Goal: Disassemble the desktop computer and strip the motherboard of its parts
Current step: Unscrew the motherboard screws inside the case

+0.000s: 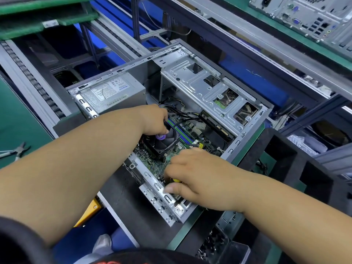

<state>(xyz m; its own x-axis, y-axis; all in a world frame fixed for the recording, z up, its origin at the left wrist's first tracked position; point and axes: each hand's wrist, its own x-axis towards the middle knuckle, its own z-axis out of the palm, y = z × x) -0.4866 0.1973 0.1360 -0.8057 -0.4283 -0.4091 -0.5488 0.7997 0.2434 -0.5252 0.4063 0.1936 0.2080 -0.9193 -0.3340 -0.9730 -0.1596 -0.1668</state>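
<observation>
An open desktop case (245, 128) lies on its side at the centre. Inside it sits the green motherboard (152, 164) with a black CPU cooler fan (163, 141) carrying a purple centre label. My left hand (154, 120) reaches over the fan's far edge, fingers curled down onto its frame among black cables. My right hand (192, 178) is at the board's near edge and grips a yellow-handled tool (176, 180), mostly hidden in my fist. The power supply (112, 92) fills the case's upper left. A silver drive cage (205, 86) covers the upper right.
Pliers (17, 151) lie on the green mat at the left. A black foam tray (297, 168) with compartments stands right of the case. A clear bin of screws (224, 246) sits at the bottom. Another computer case (312, 18) stands at the top right.
</observation>
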